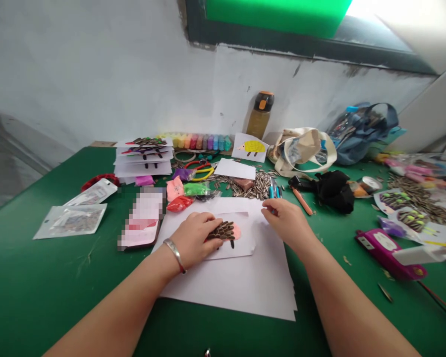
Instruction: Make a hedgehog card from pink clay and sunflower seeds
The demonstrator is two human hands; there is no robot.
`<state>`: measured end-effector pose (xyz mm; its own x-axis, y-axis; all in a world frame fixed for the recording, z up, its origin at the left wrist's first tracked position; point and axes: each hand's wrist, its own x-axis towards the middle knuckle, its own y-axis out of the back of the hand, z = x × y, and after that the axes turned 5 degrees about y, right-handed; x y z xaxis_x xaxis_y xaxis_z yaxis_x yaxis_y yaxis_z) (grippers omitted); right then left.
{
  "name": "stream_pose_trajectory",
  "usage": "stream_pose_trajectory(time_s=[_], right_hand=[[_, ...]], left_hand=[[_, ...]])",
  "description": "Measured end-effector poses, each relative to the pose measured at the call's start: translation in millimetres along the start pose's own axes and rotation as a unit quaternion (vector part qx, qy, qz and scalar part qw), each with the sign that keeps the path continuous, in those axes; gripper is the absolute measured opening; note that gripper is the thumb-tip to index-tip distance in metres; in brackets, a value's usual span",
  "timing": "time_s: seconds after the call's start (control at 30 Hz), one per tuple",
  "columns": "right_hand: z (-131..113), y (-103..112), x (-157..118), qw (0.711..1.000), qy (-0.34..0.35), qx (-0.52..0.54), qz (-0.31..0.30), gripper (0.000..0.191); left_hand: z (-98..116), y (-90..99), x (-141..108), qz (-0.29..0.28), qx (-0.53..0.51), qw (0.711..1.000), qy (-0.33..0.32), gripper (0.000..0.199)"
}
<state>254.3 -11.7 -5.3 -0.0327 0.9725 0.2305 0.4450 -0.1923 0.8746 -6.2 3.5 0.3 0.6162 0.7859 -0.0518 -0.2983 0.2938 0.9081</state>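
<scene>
A small white card (pixel 241 250) lies on larger sheets of white paper (pixel 238 287). On it is a hedgehog picture with a pink clay face (pixel 237 231), dark feet and a back of overlapping sunflower seeds (pixel 225 230). My left hand (pixel 195 237) rests flat on the card's left part, thumb and fingers apart at the seeds, covering part of the picture. Above the sheets' right edge is my right hand (pixel 284 220), fingers curled together near the thumb; anything between the fingertips is too small to make out. A pile of loose sunflower seeds (pixel 262 186) lies just beyond it.
Bags of coloured clay (pixel 180 203) and a phone (pixel 144 218) lie to the left. Finished cards (pixel 143 166) are stacked behind. A bottle (pixel 259 116), cloth bag (pixel 297 148), orange-handled tool (pixel 302 198) and magenta device (pixel 388 253) stand or lie around the right side.
</scene>
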Motion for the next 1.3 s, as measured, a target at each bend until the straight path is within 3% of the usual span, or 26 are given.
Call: stream_pose_trajectory(time_s=[0.3,0.43,0.6,0.8,0.9,1.03,1.17,1.3], right_hand=[[36.0,5.0,5.1,0.986,-0.032,-0.161,0.006,0.025],[30.4,0.4,9.9,0.985,-0.006,-0.171,0.034,0.026],[19.7,-16.6,14.2,0.974,0.024,-0.223,-0.026,0.028],[18.4,-21.5,9.6,0.966,0.046,-0.251,-0.033,0.030],[12.4,-20.1,7.0,0.980,0.043,-0.196,-0.001,0.036],[-2.3,-22.0,4.2,0.998,0.043,-0.008,0.050,0.031],[-15.8,-28.8,0.6,0.988,0.039,0.151,0.018,0.021],[-22.5,-30.8,-1.6,0.977,0.010,0.211,-0.012,0.019]], left_hand=[[-1.3,-0.7,-0.9,-0.001,0.000,1.000,0.003,0.042],[-1.2,-0.2,-1.3,0.000,-0.002,1.000,0.002,0.041],[1.0,-0.3,-3.9,0.002,0.001,1.000,0.004,0.043],[2.0,-1.5,-5.8,0.002,0.003,1.000,0.013,0.045],[2.2,-1.2,-6.1,0.001,0.001,1.000,0.016,0.045],[2.8,-0.4,-6.7,0.001,0.001,1.000,0.017,0.044],[3.8,0.4,-6.5,0.003,0.007,1.000,0.014,0.044],[4.9,1.1,-4.7,-0.002,0.015,1.000,0.011,0.043]])
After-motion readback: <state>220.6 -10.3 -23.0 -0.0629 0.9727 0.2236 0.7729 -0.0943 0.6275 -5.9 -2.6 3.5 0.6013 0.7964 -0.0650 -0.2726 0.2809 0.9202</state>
